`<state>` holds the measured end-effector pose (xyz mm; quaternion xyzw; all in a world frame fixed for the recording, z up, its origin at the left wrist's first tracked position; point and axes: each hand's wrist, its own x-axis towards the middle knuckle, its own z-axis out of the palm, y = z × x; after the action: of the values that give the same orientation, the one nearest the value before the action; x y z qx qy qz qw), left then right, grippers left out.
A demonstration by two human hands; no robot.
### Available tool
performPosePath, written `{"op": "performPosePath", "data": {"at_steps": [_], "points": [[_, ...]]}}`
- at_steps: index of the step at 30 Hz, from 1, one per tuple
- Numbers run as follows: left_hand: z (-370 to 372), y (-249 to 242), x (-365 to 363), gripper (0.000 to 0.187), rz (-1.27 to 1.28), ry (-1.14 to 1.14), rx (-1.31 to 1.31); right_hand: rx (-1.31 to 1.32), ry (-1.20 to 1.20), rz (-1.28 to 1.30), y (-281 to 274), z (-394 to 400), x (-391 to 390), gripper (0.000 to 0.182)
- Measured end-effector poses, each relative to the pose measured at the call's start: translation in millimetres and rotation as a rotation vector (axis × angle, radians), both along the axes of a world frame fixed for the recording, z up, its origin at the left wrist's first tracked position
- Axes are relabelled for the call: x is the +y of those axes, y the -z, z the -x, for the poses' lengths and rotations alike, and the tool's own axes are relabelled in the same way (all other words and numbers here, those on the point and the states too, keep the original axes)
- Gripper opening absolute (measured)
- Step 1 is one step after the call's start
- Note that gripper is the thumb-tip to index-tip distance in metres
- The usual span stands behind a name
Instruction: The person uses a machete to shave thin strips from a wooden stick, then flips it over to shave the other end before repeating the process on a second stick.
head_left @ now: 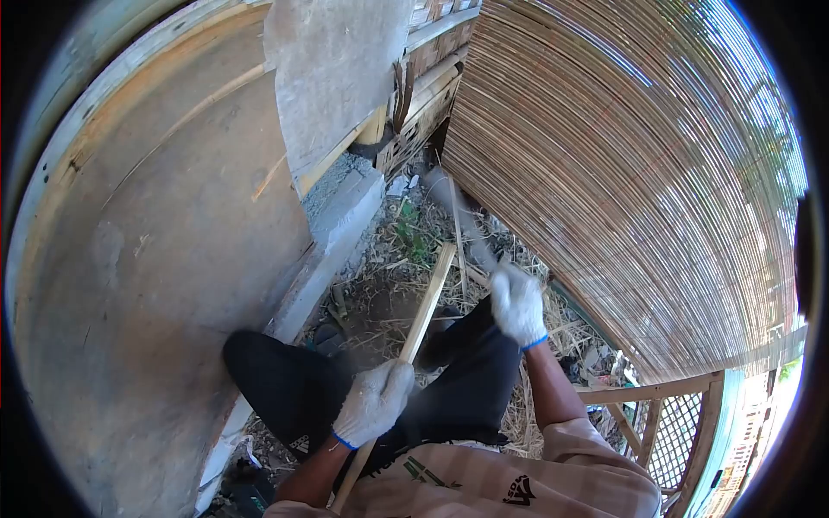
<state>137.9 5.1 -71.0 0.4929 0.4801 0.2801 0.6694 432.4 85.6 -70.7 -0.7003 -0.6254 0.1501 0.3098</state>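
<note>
My left hand (pixel 376 404), in a white work glove with a blue cuff, is closed around a pale bamboo slat (pixel 428 304). The slat slants from beside my hip, up between my knees, to a squared far end. Raised over my right knee, my gloved right hand (pixel 518 304) grips a machete (pixel 471 226). Its long grey blade is smeared by motion and points up and away to the left; its handle is hidden in the glove. The blade is apart from the slat. A thin loose strip (pixel 457 220) of wood stands behind the slat's far end.
A large board (pixel 164 285) leans along the left, beside a concrete ledge (pixel 350 207). On the right rises a slatted bamboo screen (pixel 622 190), with a wooden lattice frame (pixel 673 440) below it. Dry straw and shavings (pixel 389 302) cover the ground around my dark-trousered legs.
</note>
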Motion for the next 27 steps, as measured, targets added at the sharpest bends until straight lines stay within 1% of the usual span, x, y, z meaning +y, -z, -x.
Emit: {"op": "performPosePath", "data": {"at_steps": [1, 3, 4, 6, 7, 9, 10, 11, 13, 14, 15, 17, 18, 19, 21, 22, 23, 25, 26, 27], "points": [[-2, 0, 2, 0.04, 0.002, 0.0, -0.003, -0.045, -0.138, 0.009, -8, 8, -11, 0.052], [-5, 2, 3, 0.041, -0.147, 0.038, 0.082, -0.274, -0.38, 0.091, -18, 21, -21, 0.061], [-5, 3, 2, 0.041, -0.138, 0.055, 0.085, -0.267, -0.365, 0.102, -18, 23, -25, 0.061], [-4, 4, 1, 0.043, -0.241, 0.021, 0.191, -0.353, -0.34, 0.085, -20, 24, -19, 0.066], [-3, 1, -1, 0.043, -0.239, 0.025, 0.198, -0.277, -0.229, 0.048, -15, 20, -10, 0.066], [-3, -7, -1, 0.043, -0.266, 0.029, 0.236, -0.147, -0.071, 0.108, -20, 14, 3, 0.065], [-3, -6, 2, 0.043, -0.278, 0.021, 0.237, -0.222, -0.093, 0.065, -15, 9, 3, 0.066], [-5, -4, 2, 0.043, -0.298, 0.024, 0.25, -0.226, -0.097, 0.055, -15, 11, -1, 0.066], [-8, -2, 3, 0.042, -0.313, 0.03, 0.251, -0.282, -0.375, -0.006, -20, 18, -12, 0.067], [-8, 0, 3, 0.042, -0.304, 0.033, 0.261, -0.364, -0.362, 0.132, -23, 21, -16, 0.066], [-9, 2, 1, 0.042, -0.288, 0.035, 0.273, -0.365, -0.362, 0.141, -22, 17, -12, 0.066], [-10, -2, -2, 0.042, -0.282, 0.027, 0.271, -0.291, -0.132, 0.162, -16, 9, -1, 0.065], [-10, -5, 0, 0.042, -0.305, 0.008, 0.268, -0.343, -0.124, 0.138, -13, 10, -1, 0.065], [-9, -3, 2, 0.042, -0.322, -0.006, 0.271, -0.345, -0.133, 0.117, -14, 14, 0, 0.065], [-9, 7, 0, 0.042, -0.296, 0.025, 0.297, -0.195, -0.174, 0.049, -13, 22, -15, 0.066], [-9, 8, 0, 0.042, -0.334, 0.035, 0.308, -0.286, -0.31, 0.086, -13, 22, -18, 0.065], [-9, 7, 4, 0.042, -0.345, 0.034, 0.306, -0.3, -0.362, 0.121, -16, 23, -22, 0.063], [-7, 4, 1, 0.032, -0.255, 0.026, 0.267, -0.386, -0.268, 0.083, -18, 19, -14, 0.058], [-5, 0, -3, 0.032, -0.244, 0.03, 0.266, -0.286, -0.118, 0.021, -11, 12, -4, 0.055], [-3, -5, -6, 0.032, -0.231, 0.04, 0.27, -0.281, 0.043, 0.048, -8, 5, 6, 0.049]]}}
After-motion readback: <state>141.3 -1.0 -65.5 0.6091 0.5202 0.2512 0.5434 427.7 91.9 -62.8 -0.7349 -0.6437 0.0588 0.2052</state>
